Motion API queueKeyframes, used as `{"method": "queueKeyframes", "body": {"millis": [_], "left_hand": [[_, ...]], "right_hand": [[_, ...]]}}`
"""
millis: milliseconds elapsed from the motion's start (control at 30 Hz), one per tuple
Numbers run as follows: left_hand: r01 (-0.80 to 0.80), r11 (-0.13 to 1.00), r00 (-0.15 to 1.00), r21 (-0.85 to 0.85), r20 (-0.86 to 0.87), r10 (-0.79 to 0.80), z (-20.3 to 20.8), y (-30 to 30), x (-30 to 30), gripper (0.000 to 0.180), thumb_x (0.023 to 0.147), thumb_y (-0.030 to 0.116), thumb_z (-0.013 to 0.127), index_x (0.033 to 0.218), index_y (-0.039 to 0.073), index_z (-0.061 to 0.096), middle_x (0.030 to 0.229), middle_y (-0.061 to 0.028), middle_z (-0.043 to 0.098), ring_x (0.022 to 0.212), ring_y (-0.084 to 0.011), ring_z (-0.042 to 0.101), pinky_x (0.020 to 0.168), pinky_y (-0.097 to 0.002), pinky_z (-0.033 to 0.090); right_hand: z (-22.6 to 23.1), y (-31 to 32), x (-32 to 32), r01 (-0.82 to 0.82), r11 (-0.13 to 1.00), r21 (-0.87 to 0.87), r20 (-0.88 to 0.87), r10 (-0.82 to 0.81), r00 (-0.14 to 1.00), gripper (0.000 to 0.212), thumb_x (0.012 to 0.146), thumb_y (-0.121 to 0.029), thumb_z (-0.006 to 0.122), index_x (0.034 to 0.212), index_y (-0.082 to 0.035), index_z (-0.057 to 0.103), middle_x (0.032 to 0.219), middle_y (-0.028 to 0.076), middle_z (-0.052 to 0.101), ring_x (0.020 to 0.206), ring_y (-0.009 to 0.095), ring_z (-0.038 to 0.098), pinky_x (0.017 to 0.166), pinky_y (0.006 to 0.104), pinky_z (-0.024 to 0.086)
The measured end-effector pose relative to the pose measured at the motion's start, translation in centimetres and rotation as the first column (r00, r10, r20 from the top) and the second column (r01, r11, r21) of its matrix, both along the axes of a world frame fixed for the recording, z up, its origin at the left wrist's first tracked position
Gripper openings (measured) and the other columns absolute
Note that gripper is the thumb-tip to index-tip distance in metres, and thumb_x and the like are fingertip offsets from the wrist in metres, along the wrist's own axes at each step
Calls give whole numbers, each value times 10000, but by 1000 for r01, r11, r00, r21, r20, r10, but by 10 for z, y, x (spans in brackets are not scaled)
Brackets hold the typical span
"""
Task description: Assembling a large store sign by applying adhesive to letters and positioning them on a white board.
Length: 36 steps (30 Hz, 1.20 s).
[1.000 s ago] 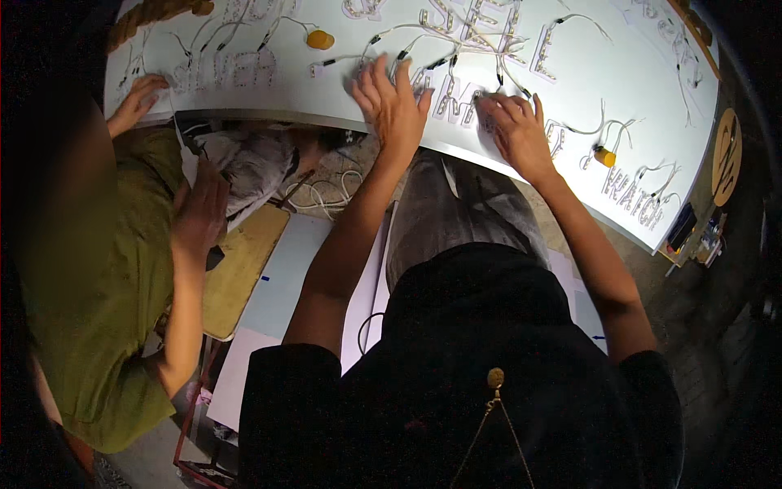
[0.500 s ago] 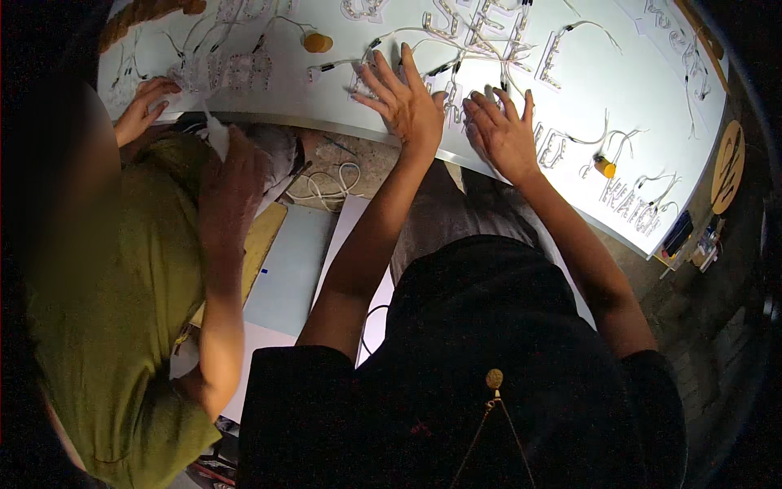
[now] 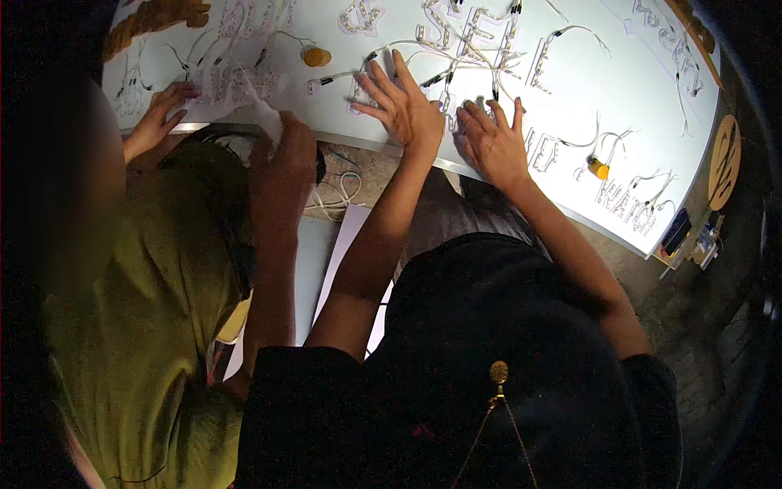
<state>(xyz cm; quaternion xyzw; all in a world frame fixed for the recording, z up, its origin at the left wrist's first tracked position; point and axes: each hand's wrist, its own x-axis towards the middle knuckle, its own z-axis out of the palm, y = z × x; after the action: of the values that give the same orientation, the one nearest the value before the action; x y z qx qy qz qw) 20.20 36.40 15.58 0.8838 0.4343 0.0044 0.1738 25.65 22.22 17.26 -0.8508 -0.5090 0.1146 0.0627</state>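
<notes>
My left hand (image 3: 407, 112) is open, fingers spread, over a small clear LED letter (image 3: 356, 96) and loose wires near the front of the glowing white table (image 3: 562, 110). Beside it my right hand (image 3: 494, 147) lies palm down, fingers apart, on the table's front part, covering part of the row of small letters. Between the hands another LED letter (image 3: 447, 114) is partly in sight. White wires with black sleeves (image 3: 432, 79) cross just past my fingertips. Neither hand grips anything I can see.
At my left a co-worker in an olive shirt (image 3: 155, 326) has one hand (image 3: 159, 118) on the table and a white nozzled bottle (image 3: 265, 114) in the other. Yellow-orange round pieces (image 3: 316, 57) and a small yellow roll (image 3: 599, 168) lie among the letters.
The co-worker's hand with the white bottle has moved right and closer to my left arm. My own hands stay spread at nearly the same spots; the view has shifted slightly.
</notes>
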Motion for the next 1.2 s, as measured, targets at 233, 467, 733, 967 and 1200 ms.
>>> {"method": "queueKeyframes", "body": {"millis": [233, 467, 733, 967, 1200], "left_hand": [[-21, 999, 999, 39, 36, 20, -8, 4, 3, 1112, 603, 266, 823, 1424, 70, 100, 1433, -268, 105, 1326, -481, 73, 964, -735, 29], [-39, 997, 998, 68, 54, 35, -13, -3, 8, 1094, 591, 275, 820, 1422, 53, 143, 1418, -273, 186, 1331, -483, 109, 979, -724, 38], [-55, 993, 997, 106, 53, 49, -21, -4, 10, 1126, 576, 281, 821, 1422, 24, 124, 1415, -270, 193, 1335, -473, 114, 988, -715, 32], [-11, 990, 1000, 141, 19, 8, -20, -2, 4, 1085, 626, 298, 779, 1428, 20, 103, 1417, -266, 191, 1340, -471, 87, 999, -705, 18], [45, 991, 994, 123, 92, -57, 0, -32, 4, 1082, 656, 382, 759, 1441, 35, 100, 1425, -252, 186, 1339, -472, 85, 1002, -707, 24]], "right_hand": [[4, 7, 0, 66, 997, 30, -18, -66, 998, 440, 845, -319, 550, 1250, -151, 522, 1237, 36, 510, 1214, 277, 392, 1044, 649, 128], [-7, 9, -5, 91, 996, 24, -4, -91, 996, 471, 834, -290, 556, 1278, -144, 494, 1236, 76, 474, 1194, 280, 402, 1045, 640, 137], [-3, 13, -6, -3, 1000, -25, 70, 5, 998, 444, 857, -281, 512, 1241, -58, 510, 1319, 84, 415, 1240, 271, 370, 1071, 585, 174], [-3, -7, -13, 202, 975, 90, -40, -199, 979, 427, 858, -298, 492, 1258, -151, 518, 1406, 98, 335, 1283, 319, 313, 1061, 631, 124], [1, -79, -23, 392, 920, 19, -74, -389, 918, 502, 823, -226, 560, 1312, -191, 454, 1349, 143, 359, 1265, 332, 311, 1046, 653, 115]]}}
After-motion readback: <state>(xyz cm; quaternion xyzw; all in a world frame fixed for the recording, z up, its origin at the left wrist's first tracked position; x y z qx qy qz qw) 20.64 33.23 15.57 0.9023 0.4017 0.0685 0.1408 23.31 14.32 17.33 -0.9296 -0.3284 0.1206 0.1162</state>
